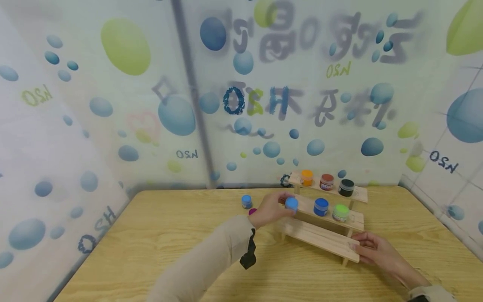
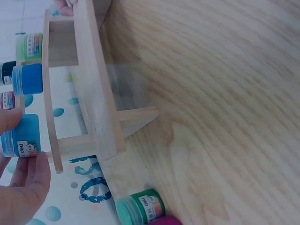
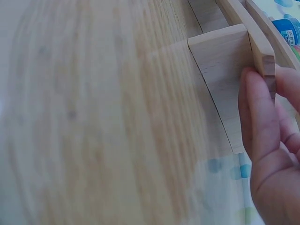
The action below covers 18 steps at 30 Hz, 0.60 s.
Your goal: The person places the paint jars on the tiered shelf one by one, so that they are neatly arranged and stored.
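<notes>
My left hand (image 1: 272,208) holds a light blue paint jar (image 1: 291,204) between thumb and fingers, at the left end of the middle step of a three-tier wooden rack (image 1: 317,235). In the left wrist view, that jar's base is level with the step. On the same step stand a dark blue jar (image 1: 321,207) and a light green jar (image 1: 341,213). The top step bears an orange jar (image 1: 307,178), a brownish-red jar (image 1: 327,182) and a black jar (image 1: 346,187). My right hand (image 1: 381,251) grips the right end of the bottom step, thumb above and fingers below.
Left of the rack on the wooden table (image 1: 170,235) stands another jar (image 1: 246,201), bluish in the head view and green in the left wrist view. Beside it a magenta lid (image 1: 253,211) shows, partly hidden by my left arm. A patterned curtain (image 1: 241,167) hangs behind the table.
</notes>
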{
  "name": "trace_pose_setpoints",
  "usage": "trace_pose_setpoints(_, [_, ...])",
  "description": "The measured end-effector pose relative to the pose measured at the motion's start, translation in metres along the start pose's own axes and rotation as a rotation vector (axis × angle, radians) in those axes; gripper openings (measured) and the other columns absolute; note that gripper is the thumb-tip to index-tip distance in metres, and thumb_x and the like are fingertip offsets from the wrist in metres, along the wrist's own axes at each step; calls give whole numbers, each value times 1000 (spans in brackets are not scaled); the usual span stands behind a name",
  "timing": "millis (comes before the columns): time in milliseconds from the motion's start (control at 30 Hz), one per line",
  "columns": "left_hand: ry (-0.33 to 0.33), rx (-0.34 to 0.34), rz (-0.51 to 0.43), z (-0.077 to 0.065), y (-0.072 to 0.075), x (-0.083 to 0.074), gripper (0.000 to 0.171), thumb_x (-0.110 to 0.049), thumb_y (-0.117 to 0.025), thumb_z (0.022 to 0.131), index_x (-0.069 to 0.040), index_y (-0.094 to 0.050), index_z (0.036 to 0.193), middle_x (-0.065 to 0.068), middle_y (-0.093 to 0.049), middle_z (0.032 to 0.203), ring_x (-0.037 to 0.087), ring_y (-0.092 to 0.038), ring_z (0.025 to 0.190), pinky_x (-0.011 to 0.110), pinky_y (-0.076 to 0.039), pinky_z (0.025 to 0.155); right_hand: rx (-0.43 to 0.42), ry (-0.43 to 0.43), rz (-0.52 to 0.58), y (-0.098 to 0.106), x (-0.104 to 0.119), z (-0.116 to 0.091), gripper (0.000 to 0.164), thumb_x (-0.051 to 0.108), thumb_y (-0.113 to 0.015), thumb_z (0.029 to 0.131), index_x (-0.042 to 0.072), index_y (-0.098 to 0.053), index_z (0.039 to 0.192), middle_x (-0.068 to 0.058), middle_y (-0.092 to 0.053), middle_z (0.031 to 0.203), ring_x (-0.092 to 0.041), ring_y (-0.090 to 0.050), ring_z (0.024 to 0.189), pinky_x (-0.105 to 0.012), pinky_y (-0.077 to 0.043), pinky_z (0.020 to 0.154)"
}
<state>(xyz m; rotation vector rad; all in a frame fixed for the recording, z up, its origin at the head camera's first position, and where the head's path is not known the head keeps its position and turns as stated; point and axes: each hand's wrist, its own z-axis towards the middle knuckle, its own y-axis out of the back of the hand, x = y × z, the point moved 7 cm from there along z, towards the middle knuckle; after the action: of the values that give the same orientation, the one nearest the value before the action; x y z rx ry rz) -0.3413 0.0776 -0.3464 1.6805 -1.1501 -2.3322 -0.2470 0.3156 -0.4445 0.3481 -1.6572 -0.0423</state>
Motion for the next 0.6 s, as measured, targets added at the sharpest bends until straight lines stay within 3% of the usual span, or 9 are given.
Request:
trace_pose_setpoints(333, [33, -45, -19, 18, -5, -1, 36, -11, -72, 74, -8, -60, 108, 0, -59, 99, 11, -55, 86, 20, -45, 70, 7, 2, 11, 0, 3, 0, 45, 17, -55, 88, -17, -40, 113, -5, -57, 94, -8, -57, 84, -29, -50, 71])
trace_pose_setpoints(600, [41, -51, -44, 24, -13, -2, 37, -10, -72, 73, -6, -60, 108, 0, -60, 96, 11, -55, 82, 19, -45, 69, -3, -5, -13, 0, 3, -1, 48, 18, -55, 88, -18, -38, 114, -6, -57, 94, -9, -57, 84, -29, -50, 71])
